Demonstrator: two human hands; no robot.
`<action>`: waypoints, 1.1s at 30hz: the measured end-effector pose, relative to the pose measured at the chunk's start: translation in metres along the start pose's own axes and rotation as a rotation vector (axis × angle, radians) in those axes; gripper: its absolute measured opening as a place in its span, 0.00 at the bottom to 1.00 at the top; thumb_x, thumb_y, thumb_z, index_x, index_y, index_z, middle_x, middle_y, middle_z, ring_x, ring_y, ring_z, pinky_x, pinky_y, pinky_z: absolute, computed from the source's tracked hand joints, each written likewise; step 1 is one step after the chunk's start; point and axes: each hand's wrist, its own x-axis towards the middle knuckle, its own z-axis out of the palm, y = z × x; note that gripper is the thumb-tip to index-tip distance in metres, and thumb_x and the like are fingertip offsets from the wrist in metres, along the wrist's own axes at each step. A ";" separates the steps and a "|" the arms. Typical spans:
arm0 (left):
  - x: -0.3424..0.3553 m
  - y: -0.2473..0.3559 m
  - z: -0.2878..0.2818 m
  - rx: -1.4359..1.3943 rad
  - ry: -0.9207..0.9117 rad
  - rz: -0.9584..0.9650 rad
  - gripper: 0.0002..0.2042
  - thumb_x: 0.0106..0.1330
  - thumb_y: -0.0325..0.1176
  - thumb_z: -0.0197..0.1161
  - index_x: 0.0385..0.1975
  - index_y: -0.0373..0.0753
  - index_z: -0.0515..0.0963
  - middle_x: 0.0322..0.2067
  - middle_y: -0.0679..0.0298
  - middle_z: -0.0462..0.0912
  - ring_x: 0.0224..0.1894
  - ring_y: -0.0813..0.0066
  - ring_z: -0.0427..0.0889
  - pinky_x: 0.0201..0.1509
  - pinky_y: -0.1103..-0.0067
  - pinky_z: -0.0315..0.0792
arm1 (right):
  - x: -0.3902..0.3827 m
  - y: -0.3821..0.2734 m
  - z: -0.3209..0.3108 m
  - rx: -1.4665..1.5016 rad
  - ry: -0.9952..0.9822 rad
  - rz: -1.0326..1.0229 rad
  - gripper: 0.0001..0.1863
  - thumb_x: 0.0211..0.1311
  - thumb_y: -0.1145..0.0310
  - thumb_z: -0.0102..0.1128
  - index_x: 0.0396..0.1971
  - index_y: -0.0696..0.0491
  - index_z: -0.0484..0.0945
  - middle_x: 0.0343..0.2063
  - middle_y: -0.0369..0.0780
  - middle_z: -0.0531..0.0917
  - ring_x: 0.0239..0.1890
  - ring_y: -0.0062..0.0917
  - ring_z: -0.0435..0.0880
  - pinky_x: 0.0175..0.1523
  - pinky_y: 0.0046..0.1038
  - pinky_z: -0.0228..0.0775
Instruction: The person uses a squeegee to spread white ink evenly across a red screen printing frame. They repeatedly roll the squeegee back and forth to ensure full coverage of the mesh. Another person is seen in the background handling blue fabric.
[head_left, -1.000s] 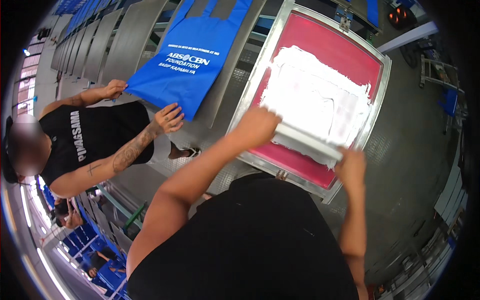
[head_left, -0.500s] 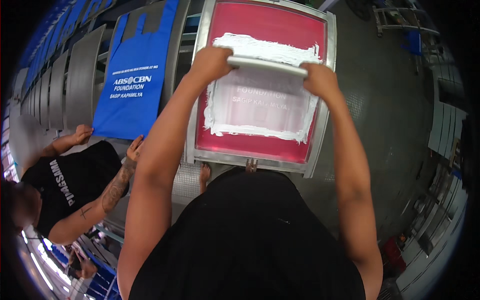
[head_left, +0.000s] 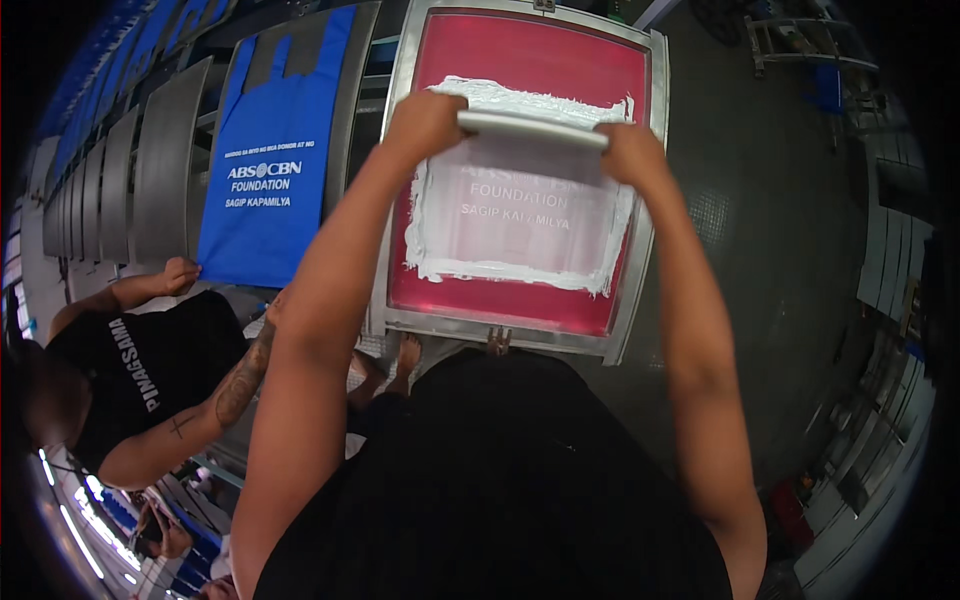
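Note:
A metal-framed printing screen point(head_left: 640, 300) with pink mesh and a wide patch of white ink lies flat in front of me. Across its far part sits a long pale squeegee point(head_left: 535, 128). My left hand point(head_left: 425, 122) grips the squeegee's left end and my right hand point(head_left: 632, 155) grips its right end, both arms stretched forward. To the left lies a blue bag point(head_left: 265, 170) with white lettering on a grey pallet. A co-worker's hand point(head_left: 180, 275) touches the bag's near left corner.
A co-worker in a black shirt point(head_left: 150, 375) stands at my left. A row of grey pallets point(head_left: 110, 190) runs off to the far left. Grey floor point(head_left: 780, 260) lies to the right, with racks and equipment point(head_left: 880, 400) along the right edge.
Both hands have pushed the squeegee from the near part of the screen to its far end. The co-worker's hands have stayed at the blue bag's near edge.

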 end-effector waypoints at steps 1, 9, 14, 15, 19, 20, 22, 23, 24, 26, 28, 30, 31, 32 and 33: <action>0.008 0.004 -0.008 0.002 -0.030 0.012 0.14 0.51 0.42 0.70 0.34 0.43 0.83 0.29 0.54 0.84 0.36 0.55 0.84 0.41 0.63 0.77 | 0.007 0.012 -0.002 0.017 0.008 -0.029 0.20 0.43 0.68 0.62 0.42 0.44 0.82 0.32 0.43 0.85 0.38 0.38 0.84 0.57 0.43 0.66; -0.208 0.049 0.056 -0.217 0.161 0.156 0.13 0.41 0.21 0.63 0.29 0.39 0.78 0.29 0.57 0.80 0.33 0.58 0.78 0.40 0.66 0.72 | -0.197 -0.056 0.043 0.115 -0.093 -0.051 0.25 0.37 0.77 0.63 0.43 0.46 0.82 0.34 0.42 0.85 0.42 0.37 0.82 0.72 0.49 0.48; -0.107 0.030 0.037 -0.093 -0.001 -0.013 0.11 0.44 0.27 0.67 0.30 0.43 0.80 0.26 0.58 0.82 0.34 0.57 0.81 0.39 0.65 0.75 | -0.108 -0.035 0.031 0.022 -0.114 0.062 0.26 0.38 0.76 0.64 0.45 0.46 0.82 0.34 0.43 0.85 0.41 0.37 0.83 0.71 0.47 0.51; -0.069 0.023 0.027 -0.081 -0.011 -0.038 0.09 0.47 0.30 0.66 0.30 0.45 0.82 0.25 0.58 0.83 0.34 0.57 0.83 0.39 0.64 0.76 | -0.077 -0.021 0.026 -0.011 -0.072 0.062 0.26 0.40 0.74 0.62 0.46 0.45 0.82 0.34 0.44 0.85 0.42 0.37 0.83 0.68 0.47 0.54; 0.005 0.008 -0.008 -0.053 -0.042 -0.028 0.14 0.53 0.43 0.69 0.36 0.43 0.82 0.29 0.55 0.84 0.37 0.54 0.84 0.41 0.63 0.76 | 0.003 -0.007 -0.030 -0.029 -0.124 0.015 0.20 0.44 0.73 0.57 0.42 0.48 0.83 0.34 0.45 0.85 0.41 0.39 0.84 0.50 0.38 0.74; -0.005 0.008 -0.006 -0.035 -0.036 -0.022 0.14 0.53 0.42 0.69 0.37 0.43 0.82 0.29 0.55 0.84 0.37 0.55 0.84 0.41 0.63 0.76 | -0.001 -0.011 -0.031 -0.001 -0.050 -0.028 0.19 0.43 0.73 0.57 0.40 0.49 0.83 0.35 0.45 0.85 0.41 0.40 0.84 0.47 0.38 0.75; -0.061 0.011 0.004 -0.031 -0.022 -0.013 0.14 0.53 0.38 0.69 0.39 0.44 0.82 0.30 0.55 0.84 0.37 0.57 0.84 0.41 0.63 0.76 | -0.056 -0.034 -0.034 0.027 -0.270 0.082 0.20 0.43 0.73 0.57 0.42 0.48 0.82 0.32 0.44 0.85 0.40 0.37 0.84 0.53 0.39 0.71; -0.095 0.026 -0.004 -0.102 -0.142 -0.037 0.15 0.52 0.36 0.69 0.41 0.44 0.82 0.31 0.55 0.84 0.38 0.56 0.83 0.43 0.63 0.76 | -0.094 -0.033 -0.018 -0.014 -0.175 -0.012 0.20 0.44 0.72 0.58 0.42 0.47 0.82 0.31 0.44 0.85 0.40 0.35 0.84 0.61 0.41 0.63; -0.135 0.033 0.001 -0.117 -0.196 -0.049 0.15 0.51 0.31 0.67 0.41 0.43 0.81 0.32 0.55 0.83 0.39 0.54 0.81 0.44 0.63 0.75 | -0.121 -0.046 -0.012 -0.018 -0.275 -0.004 0.24 0.40 0.74 0.61 0.43 0.44 0.82 0.32 0.44 0.85 0.41 0.39 0.83 0.67 0.44 0.59; -0.205 0.044 0.042 -0.204 -0.019 0.071 0.14 0.44 0.23 0.64 0.35 0.37 0.79 0.31 0.56 0.81 0.34 0.57 0.79 0.42 0.65 0.73 | -0.185 -0.065 0.016 0.094 -0.217 -0.002 0.24 0.37 0.77 0.62 0.42 0.47 0.82 0.34 0.42 0.85 0.44 0.37 0.82 0.71 0.46 0.51; -0.211 0.055 0.053 -0.223 0.110 0.104 0.14 0.40 0.23 0.66 0.30 0.37 0.77 0.31 0.57 0.80 0.33 0.57 0.78 0.41 0.65 0.72 | -0.196 -0.061 0.047 0.142 -0.098 -0.014 0.24 0.37 0.79 0.62 0.42 0.49 0.82 0.35 0.42 0.85 0.45 0.36 0.82 0.72 0.46 0.49; -0.179 0.044 0.055 -0.186 0.096 0.084 0.16 0.40 0.24 0.67 0.33 0.39 0.79 0.32 0.57 0.82 0.34 0.57 0.79 0.42 0.66 0.74 | -0.173 -0.047 0.062 0.141 0.031 -0.043 0.24 0.37 0.79 0.62 0.41 0.50 0.83 0.34 0.43 0.85 0.44 0.36 0.82 0.72 0.45 0.49; -0.141 0.031 0.052 -0.166 0.045 0.051 0.17 0.42 0.24 0.67 0.35 0.41 0.80 0.32 0.58 0.83 0.35 0.56 0.80 0.43 0.66 0.75 | -0.137 -0.040 0.050 0.096 0.032 -0.045 0.25 0.36 0.79 0.63 0.42 0.49 0.83 0.34 0.43 0.85 0.42 0.37 0.83 0.71 0.44 0.51; -0.101 0.026 0.040 -0.090 -0.082 -0.069 0.17 0.44 0.28 0.69 0.38 0.44 0.81 0.33 0.57 0.84 0.36 0.55 0.82 0.41 0.64 0.76 | -0.102 -0.027 0.048 0.035 -0.018 0.033 0.24 0.38 0.77 0.62 0.42 0.48 0.83 0.33 0.44 0.85 0.41 0.37 0.83 0.70 0.43 0.53; -0.065 0.015 0.034 -0.065 -0.061 -0.066 0.16 0.47 0.32 0.70 0.39 0.47 0.82 0.32 0.57 0.84 0.36 0.55 0.83 0.40 0.63 0.77 | -0.067 -0.018 0.034 -0.051 -0.058 0.049 0.21 0.45 0.73 0.58 0.43 0.43 0.82 0.34 0.43 0.85 0.40 0.34 0.84 0.68 0.45 0.52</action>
